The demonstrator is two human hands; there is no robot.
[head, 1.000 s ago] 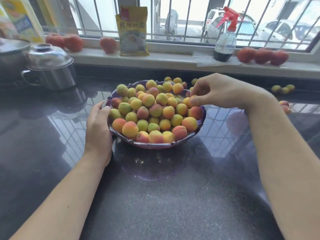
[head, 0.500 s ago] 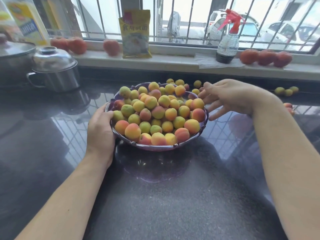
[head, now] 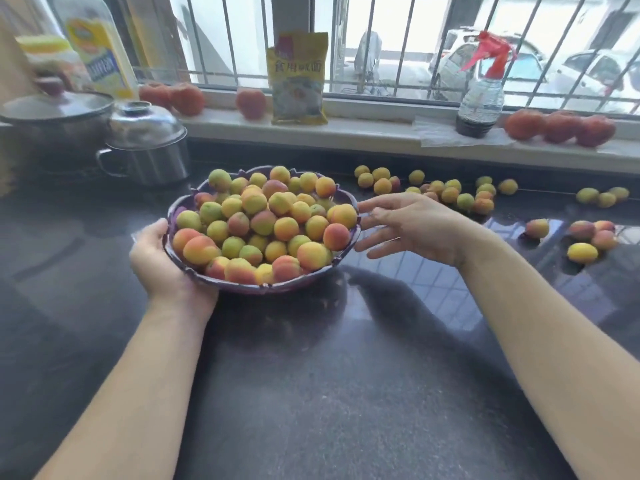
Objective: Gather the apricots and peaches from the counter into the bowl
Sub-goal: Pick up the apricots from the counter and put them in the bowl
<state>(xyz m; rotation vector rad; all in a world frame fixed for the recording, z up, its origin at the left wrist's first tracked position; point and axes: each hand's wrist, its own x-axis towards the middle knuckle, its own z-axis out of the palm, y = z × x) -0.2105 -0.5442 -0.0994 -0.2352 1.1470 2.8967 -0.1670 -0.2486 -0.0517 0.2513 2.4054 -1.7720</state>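
Observation:
A purple scalloped bowl (head: pixel 180 209) sits on the dark counter, heaped with several yellow-orange apricots (head: pixel 263 221). My left hand (head: pixel 162 261) grips the bowl's near-left rim. Just right of the bowl hovers my right hand (head: pixel 412 225), empty, its fingers spread and the tips next to the rim. Several loose apricots (head: pixel 450 195) lie on the counter behind my right hand. Another small cluster of apricots (head: pixel 585 237) lies at the far right. Larger red peaches (head: pixel 559 128) rest on the windowsill at right, and more peaches (head: pixel 185 97) rest on it at left.
Two steel lidded pots (head: pixel 145 147) stand at the back left. A yellow packet (head: pixel 298 77) and a red-topped spray bottle (head: pixel 479 95) stand on the white sill (head: pixel 363 128). A yellow bottle (head: pixel 100 46) stands far left. The dark speckled counter (head: pixel 329 393) stretches toward me.
My right hand has let an apricot go onto the pile, opened, and drawn back right of the bowl. The view has shifted right, bringing more loose apricots into sight.

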